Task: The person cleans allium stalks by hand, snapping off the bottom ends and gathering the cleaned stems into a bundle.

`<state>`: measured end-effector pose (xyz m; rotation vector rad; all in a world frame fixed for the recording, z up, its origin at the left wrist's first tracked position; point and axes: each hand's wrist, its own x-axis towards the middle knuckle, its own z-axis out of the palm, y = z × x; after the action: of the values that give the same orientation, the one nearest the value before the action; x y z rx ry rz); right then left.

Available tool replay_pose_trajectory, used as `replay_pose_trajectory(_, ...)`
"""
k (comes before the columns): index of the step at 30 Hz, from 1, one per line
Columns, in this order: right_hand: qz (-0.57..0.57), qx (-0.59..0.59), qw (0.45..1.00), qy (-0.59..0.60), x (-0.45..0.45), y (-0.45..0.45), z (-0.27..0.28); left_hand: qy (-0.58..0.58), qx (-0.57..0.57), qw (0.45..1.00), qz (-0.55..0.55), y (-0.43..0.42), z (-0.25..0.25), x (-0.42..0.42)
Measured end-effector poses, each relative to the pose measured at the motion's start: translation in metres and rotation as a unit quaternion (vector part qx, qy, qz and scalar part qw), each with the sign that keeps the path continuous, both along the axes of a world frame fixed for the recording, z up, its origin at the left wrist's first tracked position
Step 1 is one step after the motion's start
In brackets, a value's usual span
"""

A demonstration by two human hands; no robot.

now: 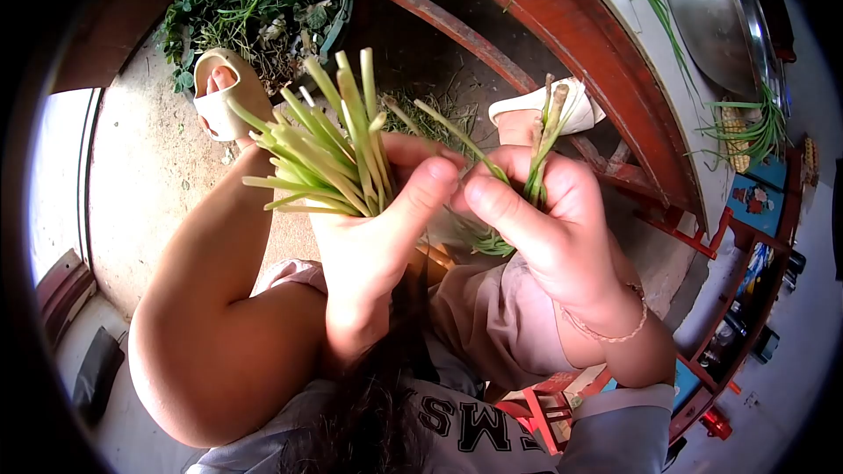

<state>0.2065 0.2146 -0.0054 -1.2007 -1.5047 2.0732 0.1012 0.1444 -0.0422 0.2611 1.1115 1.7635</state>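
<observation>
The left hand (pixel 373 228) has its fingers wrapped around a thick bunch of pale stalks (pixel 342 167), at ten o'clock. The right hand (pixel 553 219), at three o'clock, pinches a few thin stalks (pixel 555 114) between thumb and fingers. The red table edge (pixel 597 53) curves from twelve to three o'clock; the floor (pixel 136 184) stretches at nine.

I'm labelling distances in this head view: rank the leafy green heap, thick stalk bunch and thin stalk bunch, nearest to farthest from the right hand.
From the right hand:
1. Thin stalk bunch, in its grip.
2. Thick stalk bunch, in the left hand.
3. Leafy green heap, upper left.
</observation>
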Motion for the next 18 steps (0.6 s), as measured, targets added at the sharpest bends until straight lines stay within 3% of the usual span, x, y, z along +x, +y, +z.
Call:
replay_pose_trajectory(3,0.012,0.023,1.0,-0.007,0.001,0.0,0.002,0.061,-0.013,0.998,0.026,0.001,-0.002,0.001)
replay_pose_trajectory(14,0.02,0.031,0.999,-0.006,0.0,0.004,0.007,0.079,0.031,0.995,0.043,0.004,-0.009,0.005)
replay_pose_trajectory(18,0.035,-0.065,0.997,-0.033,0.001,0.007,0.012,0.103,0.03,0.994,0.033,0.004,-0.011,0.005)
